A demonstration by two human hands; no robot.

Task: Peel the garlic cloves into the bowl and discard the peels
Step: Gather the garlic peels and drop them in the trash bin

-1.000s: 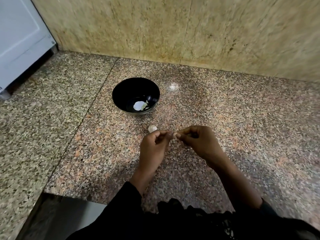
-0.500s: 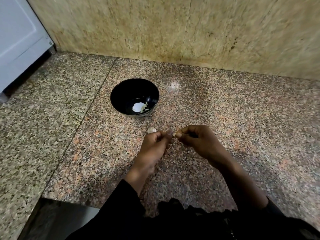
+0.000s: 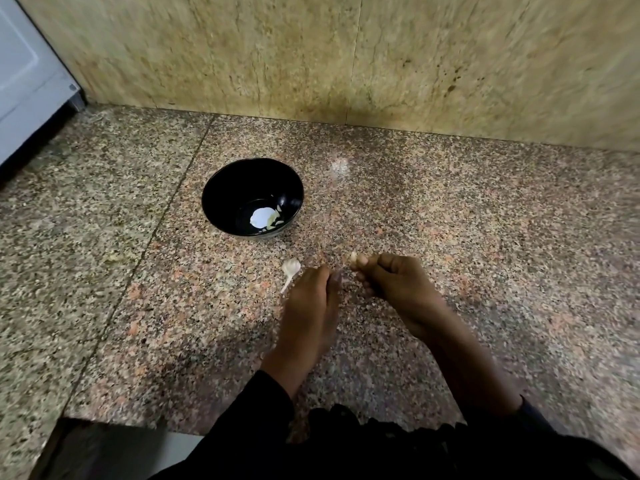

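Sitting near the back left of the counter (image 3: 450, 209) is the black bowl (image 3: 221, 188), with a white bit of peeled garlic (image 3: 264, 218) at its bottom. Just in front of the bowl lies a pale garlic piece with a thin tail (image 3: 290, 268); I cannot tell if it is a clove or only peel. It lies right beside the left hand (image 3: 310, 306). That hand has its fingers curled together, but the picture is blurry, so I cannot tell what it holds.

A moment ago both hands met at the fingertips. Now they are apart, and the right hand (image 3: 394, 285) pinches a small garlic clove (image 3: 354, 258) at its fingertips. I think the skin has just come off, so the clove can go in the bowl next.

No words or labels can be read anywhere.
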